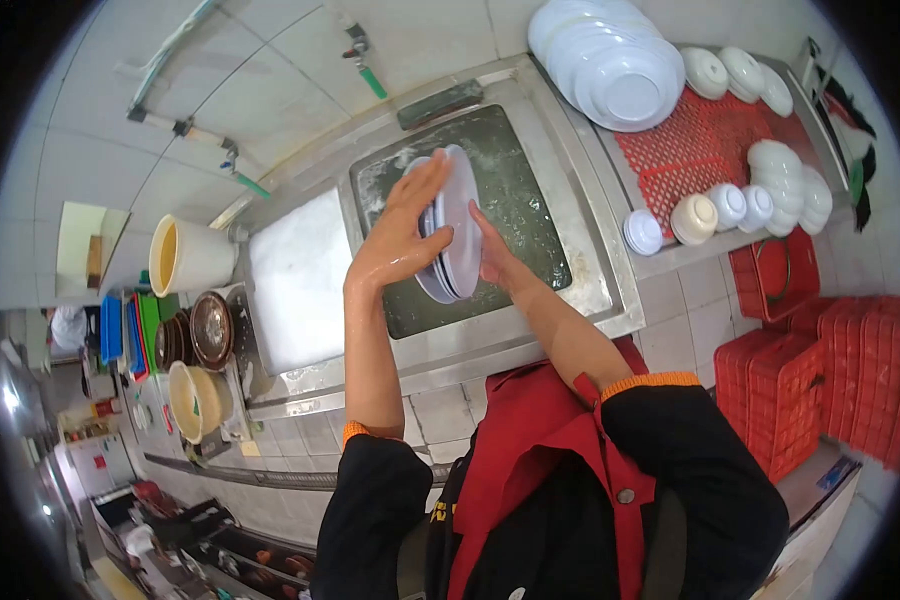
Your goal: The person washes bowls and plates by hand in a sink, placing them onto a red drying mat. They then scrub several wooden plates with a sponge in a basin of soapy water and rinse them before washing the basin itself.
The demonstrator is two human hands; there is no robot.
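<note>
A small stack of white plates [461, 232] is held on edge over the right-hand sink basin. My left hand [402, 228] lies against the stack's left side, fingers stretched toward its top edge and thumb apart. From the right, my right hand [496, 252] grips the stack's edge, its thumb up along the outer plate and its other fingers partly hidden. Below both hands, cloudy greenish water [510, 215] fills the basin. To the left, white foam [300, 280] covers the other basin.
On the right counter, a pile of white plates [635, 85], several bowls [775, 165] and cups [694, 218] stand on and around a red mat [670, 150]. Red crates [770, 390] are stacked below. Left of the foam are a white bucket [195, 255] and brown dishes [211, 330].
</note>
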